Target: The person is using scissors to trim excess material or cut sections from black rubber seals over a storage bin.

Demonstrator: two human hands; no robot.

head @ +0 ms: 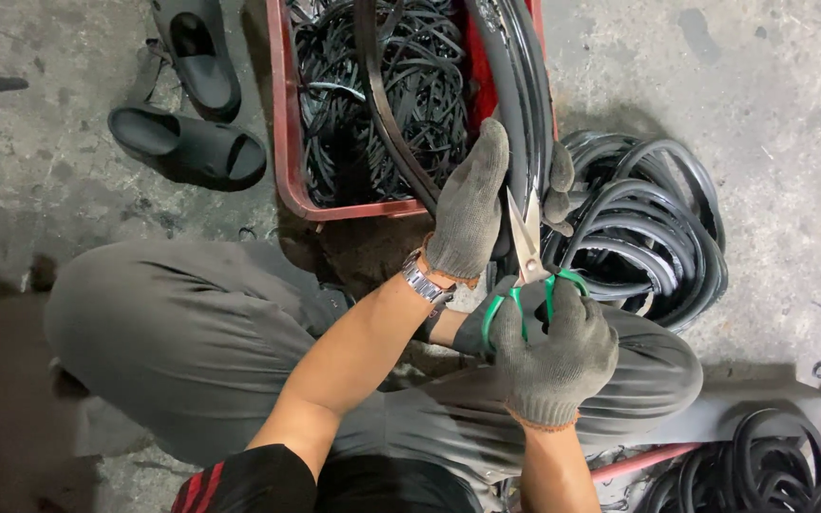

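Left hand (470,204) grips black rubber strips (523,104) above red crate (282,142); right hand (553,347) holds green-handled scissors (527,256), blades touching strips.

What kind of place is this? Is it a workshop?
Probably a small workshop where rubber is cut up. A red crate is full of black rubber strips, more rubber hoops lie on the bare concrete floor, and the gloved right hand works green-handled scissors.

Under you, stained concrete floor (791,142) carries a red crate (282,142), black slides (187,142) — and coiled rubber hoops (658,228).
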